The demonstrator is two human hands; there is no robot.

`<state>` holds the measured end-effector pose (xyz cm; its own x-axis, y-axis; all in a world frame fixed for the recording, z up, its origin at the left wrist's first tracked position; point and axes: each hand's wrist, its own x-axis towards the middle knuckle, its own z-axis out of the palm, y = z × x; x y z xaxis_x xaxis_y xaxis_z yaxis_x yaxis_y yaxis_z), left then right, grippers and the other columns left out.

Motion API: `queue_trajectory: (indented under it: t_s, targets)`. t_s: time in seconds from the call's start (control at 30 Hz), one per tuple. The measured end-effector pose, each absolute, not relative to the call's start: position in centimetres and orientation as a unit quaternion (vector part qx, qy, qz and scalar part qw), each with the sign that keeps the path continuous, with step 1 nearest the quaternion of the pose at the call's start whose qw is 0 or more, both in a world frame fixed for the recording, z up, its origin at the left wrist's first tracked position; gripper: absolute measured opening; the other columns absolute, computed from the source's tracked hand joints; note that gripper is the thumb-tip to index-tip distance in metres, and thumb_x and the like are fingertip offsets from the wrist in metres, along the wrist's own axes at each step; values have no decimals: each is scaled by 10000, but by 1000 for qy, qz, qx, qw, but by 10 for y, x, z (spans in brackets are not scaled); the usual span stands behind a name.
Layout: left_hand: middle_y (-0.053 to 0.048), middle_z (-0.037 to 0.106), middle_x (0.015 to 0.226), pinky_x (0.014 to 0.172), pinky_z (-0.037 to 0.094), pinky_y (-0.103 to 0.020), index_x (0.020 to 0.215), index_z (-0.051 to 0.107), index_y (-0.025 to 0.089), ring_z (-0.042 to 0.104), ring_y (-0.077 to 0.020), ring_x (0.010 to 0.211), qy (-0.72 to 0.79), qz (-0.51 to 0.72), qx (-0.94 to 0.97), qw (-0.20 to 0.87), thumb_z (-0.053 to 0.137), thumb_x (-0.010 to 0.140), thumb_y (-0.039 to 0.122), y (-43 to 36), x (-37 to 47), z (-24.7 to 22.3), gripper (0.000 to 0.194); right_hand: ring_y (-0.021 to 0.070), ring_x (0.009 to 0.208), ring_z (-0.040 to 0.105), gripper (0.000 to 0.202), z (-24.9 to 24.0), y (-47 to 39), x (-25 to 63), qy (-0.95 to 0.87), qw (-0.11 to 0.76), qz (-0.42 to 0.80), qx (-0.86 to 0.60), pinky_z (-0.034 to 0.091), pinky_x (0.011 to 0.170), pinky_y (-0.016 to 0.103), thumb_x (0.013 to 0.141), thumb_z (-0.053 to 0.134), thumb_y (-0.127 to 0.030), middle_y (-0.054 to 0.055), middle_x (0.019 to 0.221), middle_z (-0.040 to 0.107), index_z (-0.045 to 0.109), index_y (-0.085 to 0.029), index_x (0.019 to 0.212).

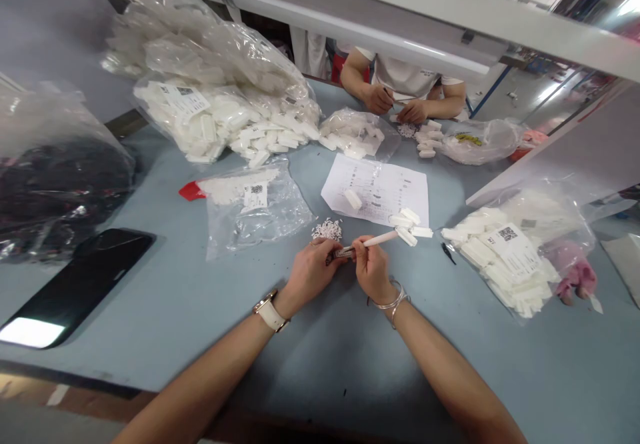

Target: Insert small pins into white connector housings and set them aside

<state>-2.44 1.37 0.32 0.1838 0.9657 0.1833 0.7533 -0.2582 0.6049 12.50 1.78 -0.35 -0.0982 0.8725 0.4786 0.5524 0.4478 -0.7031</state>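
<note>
My left hand (314, 269), with a white-strapped watch at its wrist, is closed on a small dark and whitish part (343, 253); the fingers hide much of it. In my right hand (371, 272) is a slim white pen-like stick (383, 238), its lower end close to that part. Whether the stick touches it I cannot tell. Just beyond my left fingers lies a heap of tiny white pieces (327, 229). Several oblong white plastic pieces (407, 223) sit beyond the right hand, partly on a printed sheet (345, 176).
Bags of white parts stand at the back left (200, 121) and right (515, 247). A flat clear bag (260, 214) lies near a red scoop-like piece (191, 191). At left are a black phone-like slab (80, 284) and a dark-filled bag (55, 191). A co-worker's hands (395, 103) work opposite.
</note>
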Motion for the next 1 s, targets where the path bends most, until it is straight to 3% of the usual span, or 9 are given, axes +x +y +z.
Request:
queue_trajectory:
  t_s: [0.3, 0.6, 1.0]
  targets:
    - [-41, 658, 816, 686, 488, -295, 807, 607, 194, 620, -198, 783, 585, 262, 742, 199, 619, 764, 190, 14, -23, 4, 45, 173, 609, 601, 307, -6, 19, 122, -745, 438, 91, -494, 479, 582, 288, 967, 298, -332, 72, 700, 632, 530, -174, 841]
    - [-41, 663, 826, 696, 490, -302, 821, 612, 199, 624, -201, 786, 582, 266, 743, 198, 598, 779, 218, 14, -25, 3, 47, 132, 548, 577, 244, -7, 17, 125, -700, 477, 208, -490, 493, 577, 255, 956, 324, -324, 15, 644, 588, 500, -191, 850]
    - [-40, 657, 817, 691, 488, -299, 792, 605, 199, 620, -196, 789, 583, 264, 742, 202, 594, 779, 191, 13, -23, 7, 19, 152, 579, 570, 289, -4, 18, 123, -739, 433, 160, -490, 480, 607, 280, 959, 316, -321, 32, 648, 592, 533, -183, 826]
